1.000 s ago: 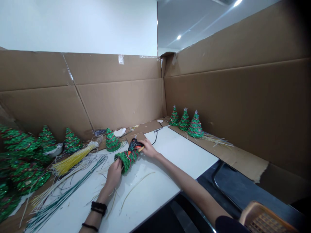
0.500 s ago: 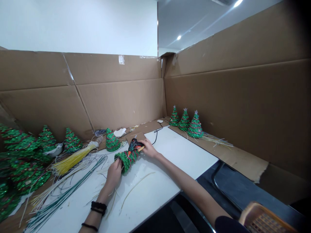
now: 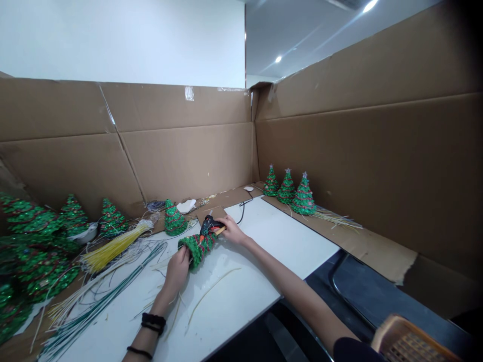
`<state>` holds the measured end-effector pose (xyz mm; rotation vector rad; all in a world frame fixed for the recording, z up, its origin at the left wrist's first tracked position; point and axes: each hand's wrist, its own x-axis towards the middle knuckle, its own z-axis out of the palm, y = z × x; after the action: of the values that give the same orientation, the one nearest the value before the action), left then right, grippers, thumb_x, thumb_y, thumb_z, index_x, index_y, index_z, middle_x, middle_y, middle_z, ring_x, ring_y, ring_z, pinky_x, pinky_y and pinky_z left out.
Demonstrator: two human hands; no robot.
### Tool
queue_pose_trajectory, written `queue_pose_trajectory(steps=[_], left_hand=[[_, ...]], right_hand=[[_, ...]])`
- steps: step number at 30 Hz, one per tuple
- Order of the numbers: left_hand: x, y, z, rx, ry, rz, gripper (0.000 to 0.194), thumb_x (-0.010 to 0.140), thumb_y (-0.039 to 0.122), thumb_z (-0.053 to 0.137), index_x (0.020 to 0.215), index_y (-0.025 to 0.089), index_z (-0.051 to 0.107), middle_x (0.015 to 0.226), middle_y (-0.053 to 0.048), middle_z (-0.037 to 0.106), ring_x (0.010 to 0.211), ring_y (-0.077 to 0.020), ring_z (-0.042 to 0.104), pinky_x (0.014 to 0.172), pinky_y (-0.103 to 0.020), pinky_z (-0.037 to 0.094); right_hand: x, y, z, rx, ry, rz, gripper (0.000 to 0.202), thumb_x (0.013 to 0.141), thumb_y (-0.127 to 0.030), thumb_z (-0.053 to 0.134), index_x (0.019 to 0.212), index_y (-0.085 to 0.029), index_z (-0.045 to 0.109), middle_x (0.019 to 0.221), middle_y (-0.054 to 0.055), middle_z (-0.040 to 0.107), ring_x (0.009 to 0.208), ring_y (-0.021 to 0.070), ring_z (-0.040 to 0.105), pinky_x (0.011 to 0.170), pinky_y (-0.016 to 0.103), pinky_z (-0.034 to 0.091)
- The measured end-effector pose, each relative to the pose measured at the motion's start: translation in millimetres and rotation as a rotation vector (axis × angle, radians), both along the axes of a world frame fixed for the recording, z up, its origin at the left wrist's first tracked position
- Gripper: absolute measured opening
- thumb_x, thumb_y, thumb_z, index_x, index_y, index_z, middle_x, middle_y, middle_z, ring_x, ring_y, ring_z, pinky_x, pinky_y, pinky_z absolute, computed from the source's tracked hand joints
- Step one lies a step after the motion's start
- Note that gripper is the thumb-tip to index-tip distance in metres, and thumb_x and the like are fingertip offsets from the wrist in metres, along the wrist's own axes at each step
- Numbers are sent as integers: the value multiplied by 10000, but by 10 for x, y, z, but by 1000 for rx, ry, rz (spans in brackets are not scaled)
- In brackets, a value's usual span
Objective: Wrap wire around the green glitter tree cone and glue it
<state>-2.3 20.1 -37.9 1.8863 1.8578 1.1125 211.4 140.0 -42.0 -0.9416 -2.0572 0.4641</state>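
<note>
My left hand (image 3: 178, 269) grips the base of a small green tinsel Christmas tree (image 3: 194, 252) with red garland, tilted on its side above the white board (image 3: 256, 286). Closed around the handle of a black glue gun (image 3: 210, 224) is my right hand (image 3: 231, 230). The gun's orange nozzle points down at the tree's side; whether it touches cannot be made out. A yellow-orange stick (image 3: 220, 231) shows beside the right fingers. Another green tree (image 3: 174, 218) stands upright just behind.
Several tinsel trees (image 3: 41, 271) crowd the left, near a yellow strand bundle (image 3: 115, 247) and green strands (image 3: 109, 296). Three star-topped trees (image 3: 303, 195) stand at right. A black cord (image 3: 242, 211) runs behind the gun. Cardboard walls (image 3: 188, 151) enclose the back and right.
Almost nothing differs. The glue gun has shifted very slightly to the right with my right hand; the left hand and the tree keep their place.
</note>
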Motion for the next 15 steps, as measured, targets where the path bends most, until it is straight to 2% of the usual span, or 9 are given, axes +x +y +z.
queue_pose_trajectory(steps=[3, 6, 10, 13, 15], left_hand=[[-3, 1, -6, -10, 2, 2, 313, 829, 401, 307, 748, 196, 529, 723, -78, 638, 656, -211, 542, 610, -289, 372], [-11, 9, -23, -7, -17, 10, 313, 823, 407, 324, 731, 196, 537, 687, -60, 623, 640, -202, 530, 602, -285, 373], [-12, 14, -25, -28, -178, -42, 317, 799, 436, 398, 748, 180, 578, 654, -30, 605, 628, -185, 522, 590, -270, 390], [2, 8, 18, -69, -349, -112, 344, 766, 457, 456, 782, 149, 608, 645, -25, 602, 636, -180, 525, 592, -263, 412], [11, 4, 59, -89, -434, -147, 362, 735, 462, 493, 810, 131, 622, 683, -33, 622, 650, -178, 530, 612, -264, 426]], right_hand=[[61, 30, 28, 0, -41, 26, 380, 758, -156, 608, 1136, -173, 634, 876, 58, 575, 880, 184, 509, 817, 299, 426], [179, 100, 79, -8, -105, -65, 376, 750, -200, 638, 1126, -195, 639, 904, 47, 619, 892, 173, 531, 811, 271, 425], [415, 234, 114, -38, -98, -359, 392, 798, -296, 589, 1172, -180, 596, 991, 63, 656, 959, 208, 524, 850, 304, 392], [584, 309, 64, -91, -90, -634, 433, 832, -366, 520, 1172, -104, 576, 993, 143, 656, 1001, 280, 499, 844, 368, 361], [661, 337, -1, -132, -108, -767, 433, 823, -394, 519, 1115, -84, 598, 966, 174, 654, 1017, 314, 484, 834, 389, 342]])
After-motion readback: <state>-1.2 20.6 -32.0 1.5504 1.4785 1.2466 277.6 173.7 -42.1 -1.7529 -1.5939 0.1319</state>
